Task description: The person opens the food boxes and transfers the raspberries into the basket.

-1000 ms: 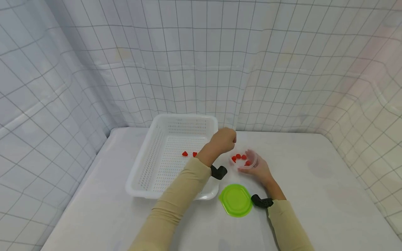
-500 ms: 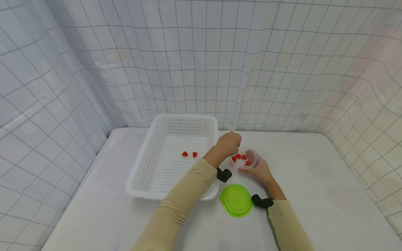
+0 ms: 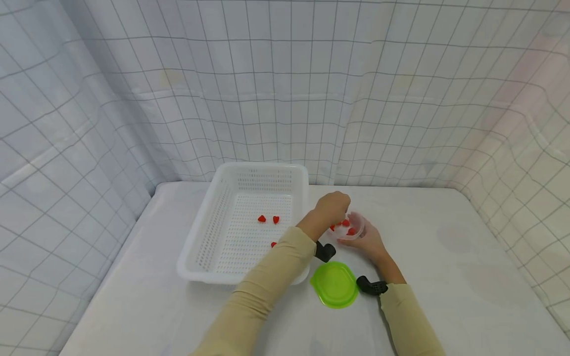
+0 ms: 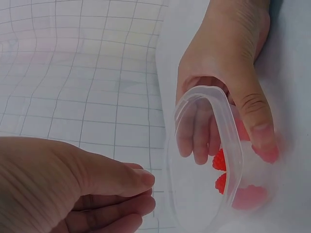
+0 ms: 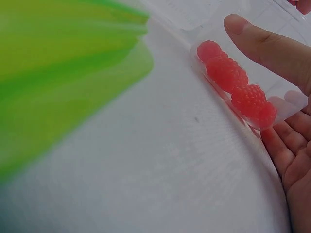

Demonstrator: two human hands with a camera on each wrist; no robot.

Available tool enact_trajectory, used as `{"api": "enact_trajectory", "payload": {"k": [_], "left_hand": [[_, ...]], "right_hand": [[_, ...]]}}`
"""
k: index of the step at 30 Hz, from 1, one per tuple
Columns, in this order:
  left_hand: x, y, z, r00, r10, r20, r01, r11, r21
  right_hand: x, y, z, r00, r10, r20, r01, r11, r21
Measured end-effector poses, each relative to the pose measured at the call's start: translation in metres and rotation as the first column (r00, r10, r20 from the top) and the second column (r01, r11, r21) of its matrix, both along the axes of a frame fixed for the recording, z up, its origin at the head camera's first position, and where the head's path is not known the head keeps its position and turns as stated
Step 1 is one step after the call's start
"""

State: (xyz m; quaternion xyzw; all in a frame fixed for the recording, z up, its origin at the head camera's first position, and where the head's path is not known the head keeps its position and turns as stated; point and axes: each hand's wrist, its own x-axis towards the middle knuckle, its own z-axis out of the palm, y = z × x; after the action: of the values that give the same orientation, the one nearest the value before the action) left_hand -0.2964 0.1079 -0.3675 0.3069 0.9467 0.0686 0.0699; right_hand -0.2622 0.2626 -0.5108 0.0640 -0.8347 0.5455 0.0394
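Note:
My right hand (image 3: pixel 369 242) grips a clear plastic container (image 4: pixel 233 131), with the thumb on one side and the fingers round the other. Several red raspberries (image 5: pixel 250 99) lie inside it, showing through the wall in the right wrist view. My left hand (image 3: pixel 333 206) hovers by the container's mouth, its forearm crossing the basket's right edge. In the left wrist view, the thumb and fingers (image 4: pixel 124 179) lie close together, with nothing visible between them. Three raspberries (image 3: pixel 261 218) are seen in the white perforated basket (image 3: pixel 206 222); the left sleeve may hide others.
A green lid (image 3: pixel 335 284) lies on the white table (image 3: pixel 445 277), in front of the container and right of the basket. Each wrist carries a black camera strap. White gridded curtains (image 3: pixel 285 99) enclose the back and sides.
My left hand has moved right and slightly toward me, from beside the basket to over the container's edge. Another raspberry has come into sight in the basket. The right hand has stayed still.

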Motion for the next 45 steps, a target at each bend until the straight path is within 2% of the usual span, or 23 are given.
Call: {"api": "enact_trajectory", "payload": {"k": [6, 12, 22, 27, 33, 35, 41, 45], "left_hand": [[0.003, 0.005, -0.006, 0.999, -0.016, -0.037, 0.016, 1.0, -0.003], [0.004, 0.012, -0.008, 1.0, -0.01, -0.027, 0.01, 1.0, -0.007], [-0.001, 0.018, -0.013, 1.0, -0.001, -0.012, 0.001, 1.0, -0.014], [0.0, 0.019, -0.016, 1.0, -0.001, -0.004, 0.001, 1.0, -0.017], [0.002, 0.021, -0.018, 1.0, 0.002, -0.012, -0.002, 1.0, -0.026], [0.003, 0.023, -0.019, 1.0, 0.003, -0.008, -0.004, 1.0, -0.027], [0.004, 0.026, -0.022, 1.0, 0.017, 0.017, -0.016, 0.999, -0.04], [0.003, 0.028, -0.025, 0.999, 0.035, 0.037, -0.033, 0.998, -0.05]], "right_hand": [[0.0, 0.0, 0.0, 1.0, -0.005, -0.007, 0.005, 1.0, -0.004], [-0.001, 0.0, 0.0, 1.0, 0.001, -0.017, -0.001, 1.0, 0.011], [-0.002, 0.001, 0.002, 1.0, -0.001, -0.025, 0.001, 1.0, 0.019], [0.003, -0.002, 0.012, 1.0, 0.005, 0.005, -0.005, 1.0, 0.021], [0.013, -0.007, 0.028, 0.999, 0.026, -0.019, -0.026, 0.999, 0.022], [0.012, -0.006, 0.025, 0.999, 0.029, -0.021, -0.028, 1.0, 0.013], [0.001, 0.001, 0.004, 0.999, 0.024, -0.027, -0.024, 1.0, 0.015], [-0.001, 0.003, -0.001, 0.999, 0.02, -0.04, -0.019, 1.0, 0.021]]}}
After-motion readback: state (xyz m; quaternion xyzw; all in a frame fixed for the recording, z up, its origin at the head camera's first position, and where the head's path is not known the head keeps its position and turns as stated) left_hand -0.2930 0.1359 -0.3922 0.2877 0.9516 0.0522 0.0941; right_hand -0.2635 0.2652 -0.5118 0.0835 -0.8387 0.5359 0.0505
